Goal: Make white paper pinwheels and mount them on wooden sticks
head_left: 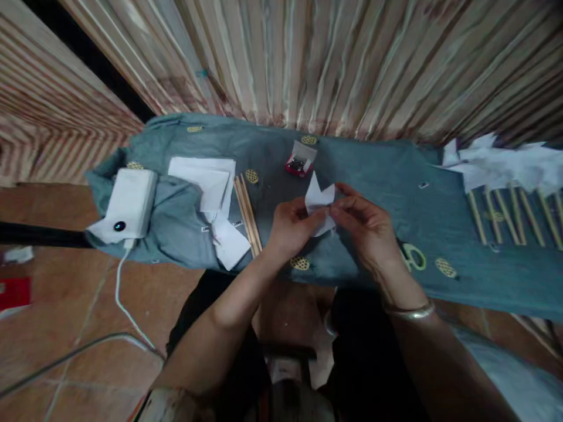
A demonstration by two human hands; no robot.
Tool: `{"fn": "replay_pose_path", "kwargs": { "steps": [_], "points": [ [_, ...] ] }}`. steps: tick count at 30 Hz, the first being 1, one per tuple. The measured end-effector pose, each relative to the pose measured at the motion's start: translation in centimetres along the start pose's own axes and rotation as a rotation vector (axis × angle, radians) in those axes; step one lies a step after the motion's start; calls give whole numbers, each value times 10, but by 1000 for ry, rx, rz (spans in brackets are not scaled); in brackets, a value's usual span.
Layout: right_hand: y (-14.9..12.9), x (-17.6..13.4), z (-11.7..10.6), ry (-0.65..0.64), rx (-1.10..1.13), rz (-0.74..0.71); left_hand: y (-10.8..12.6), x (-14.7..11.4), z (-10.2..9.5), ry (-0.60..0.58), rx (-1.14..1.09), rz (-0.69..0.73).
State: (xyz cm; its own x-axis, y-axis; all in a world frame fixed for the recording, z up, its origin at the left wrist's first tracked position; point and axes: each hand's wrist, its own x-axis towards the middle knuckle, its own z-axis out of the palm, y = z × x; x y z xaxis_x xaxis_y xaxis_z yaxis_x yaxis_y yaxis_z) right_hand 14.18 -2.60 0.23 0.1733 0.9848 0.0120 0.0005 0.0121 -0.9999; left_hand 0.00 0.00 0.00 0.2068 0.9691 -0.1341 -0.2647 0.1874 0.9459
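A folded white paper piece with pointed corners, like a paper pinwheel point(317, 196), is held up over the cloth between both hands. My left hand point(290, 227) pinches its lower left side between thumb and fingers. On its right side, my right hand point(361, 220) has thumb and fingertips closed against the paper near its middle; whether a small pin is between them I cannot make out. Just beyond the hands stands a small open red box point(299, 165) with dark little metal pieces inside. Thin wooden sticks point(248, 214) lie left of my left hand.
Cut white paper sheets point(202, 176) lie left of the sticks. A white power bank point(131, 202) with a cable sits at the left end. Green-handled scissors point(414, 257) lie beside my right wrist. Several paper pinwheels on sticks point(505, 167) are lined up at the right on the grey-green cloth point(387, 170).
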Motion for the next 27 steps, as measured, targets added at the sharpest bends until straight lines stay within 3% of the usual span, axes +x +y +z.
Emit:
{"fn": "replay_pose_path", "kwargs": {
  "steps": [10, 19, 27],
  "points": [
    [8, 3, 2, 68, 144, -84, 1, -1, 1, -44, -99, -53],
    [0, -1, 5, 90, 214, 70, 0, -1, 0, -44, -97, -65],
    [-6, -1, 6, 151, 189, 95, -3, 1, -1, -47, -50, -31]
  ]
}}
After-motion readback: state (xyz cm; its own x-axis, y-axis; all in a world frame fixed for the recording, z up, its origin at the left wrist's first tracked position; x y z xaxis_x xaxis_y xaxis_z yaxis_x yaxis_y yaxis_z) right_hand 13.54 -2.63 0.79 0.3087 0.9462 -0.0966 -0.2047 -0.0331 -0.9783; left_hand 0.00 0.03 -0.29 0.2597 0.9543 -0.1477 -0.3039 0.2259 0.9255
